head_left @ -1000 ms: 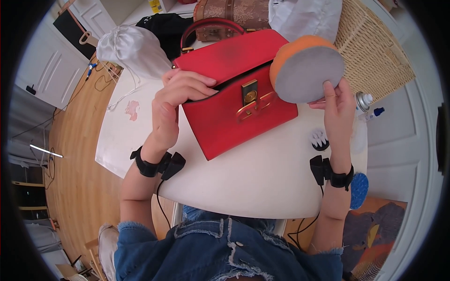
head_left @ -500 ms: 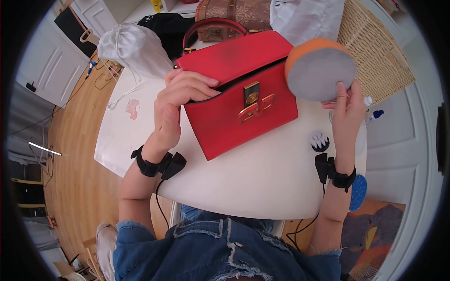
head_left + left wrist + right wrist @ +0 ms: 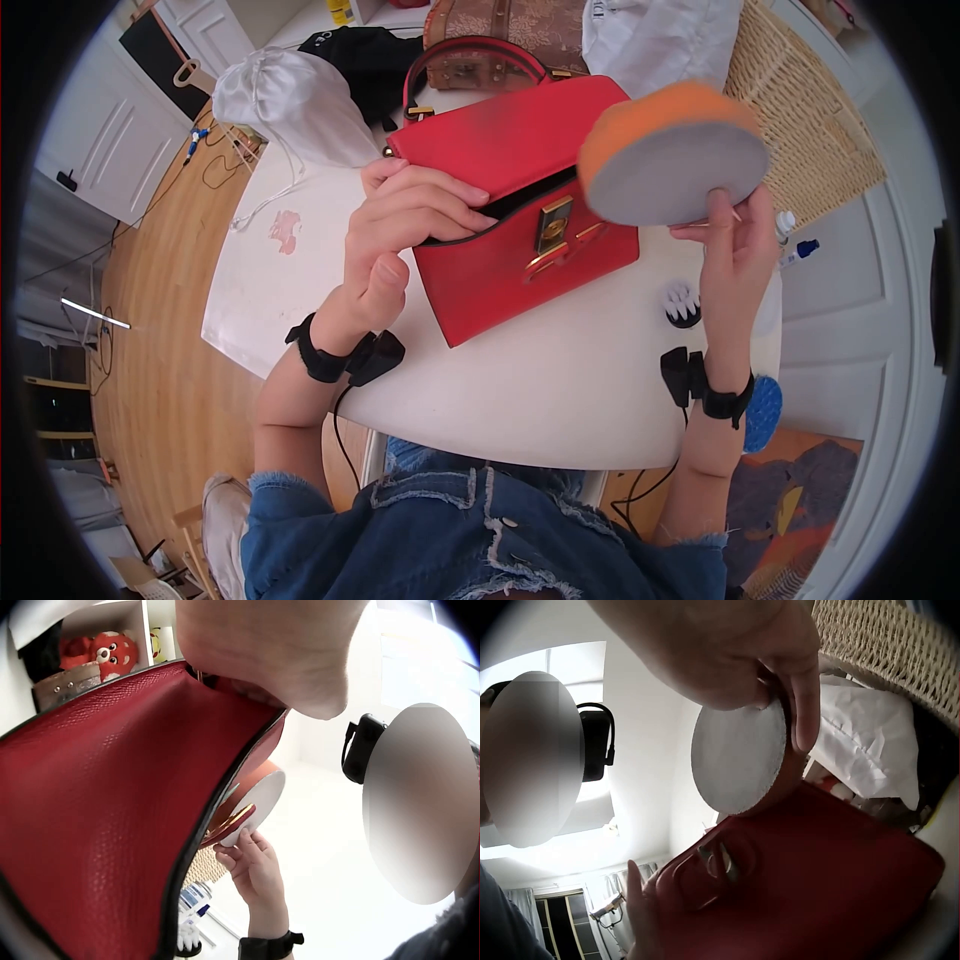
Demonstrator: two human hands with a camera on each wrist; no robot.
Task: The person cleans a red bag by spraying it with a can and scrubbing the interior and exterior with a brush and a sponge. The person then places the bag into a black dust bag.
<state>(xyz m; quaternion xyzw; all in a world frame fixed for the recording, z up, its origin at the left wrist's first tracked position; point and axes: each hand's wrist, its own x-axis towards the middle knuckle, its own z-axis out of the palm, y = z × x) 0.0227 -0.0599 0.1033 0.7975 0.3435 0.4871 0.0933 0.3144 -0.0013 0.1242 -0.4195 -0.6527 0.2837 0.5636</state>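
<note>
A red handbag (image 3: 530,270) with gold-toned hardware stands tilted on the table, its flap lifted a little from the front panel. My left hand (image 3: 405,225) grips it at the left side, fingertips tucked into the dark gap under the flap. My right hand (image 3: 735,235) pinches a round foam pad (image 3: 670,175), orange with a flat grey face, thumb on the grey side. The pad overlaps the bag's right end in the head view. In the right wrist view, the pad's grey face (image 3: 739,761) is close to the bag's edge, above the red looped emblem (image 3: 720,866).
A white drawstring pouch (image 3: 290,105), a black cloth bag (image 3: 365,65) and a brown patterned case (image 3: 510,35) lie behind. At right are a woven basket (image 3: 810,125), a white-bristled brush (image 3: 682,303) and a blue oval pad (image 3: 763,415). The white table (image 3: 540,410) ends near my lap.
The handbag has shifted slightly right with my left hand, its front tipping more. The foam pad went right, then came back left over the bag's end and tilted, showing more orange.
</note>
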